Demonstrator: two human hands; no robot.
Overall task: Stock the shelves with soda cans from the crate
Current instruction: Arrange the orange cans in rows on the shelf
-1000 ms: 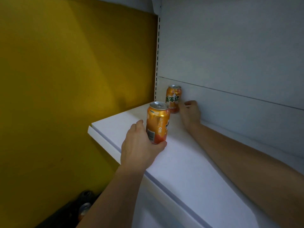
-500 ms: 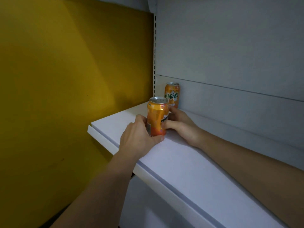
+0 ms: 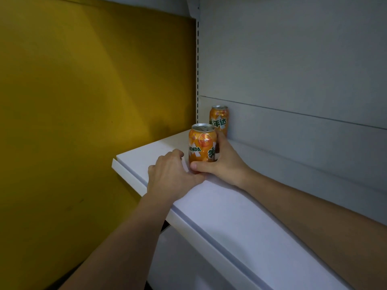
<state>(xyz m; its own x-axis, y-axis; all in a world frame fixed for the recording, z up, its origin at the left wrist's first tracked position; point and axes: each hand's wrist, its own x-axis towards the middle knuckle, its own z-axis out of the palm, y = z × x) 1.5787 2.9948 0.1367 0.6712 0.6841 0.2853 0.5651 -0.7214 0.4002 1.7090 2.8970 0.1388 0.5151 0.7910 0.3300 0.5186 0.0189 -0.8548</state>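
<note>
Two orange soda cans stand upright on the white shelf (image 3: 240, 216). The rear can (image 3: 219, 120) is against the back panel near the left corner. The front can (image 3: 201, 143) stands a little nearer to me. My right hand (image 3: 225, 164) grips the front can low down, thumb across its front and fingers round its far side. My left hand (image 3: 170, 174) rests on the shelf just left of that can, fingers loosely curled; a thin strip of shelf shows between its knuckles and the can. The crate is out of view.
A yellow wall (image 3: 83, 122) closes off the left side past the shelf end. The grey back panel (image 3: 293, 70) rises behind the cans, with a slotted upright (image 3: 197, 70) at its left edge. The shelf's front lip (image 3: 129, 176) runs diagonally toward me.
My right hand left the rear can and took hold of the front can. My left hand let go of the front can and settled on the shelf beside it. The can's label has turned.
</note>
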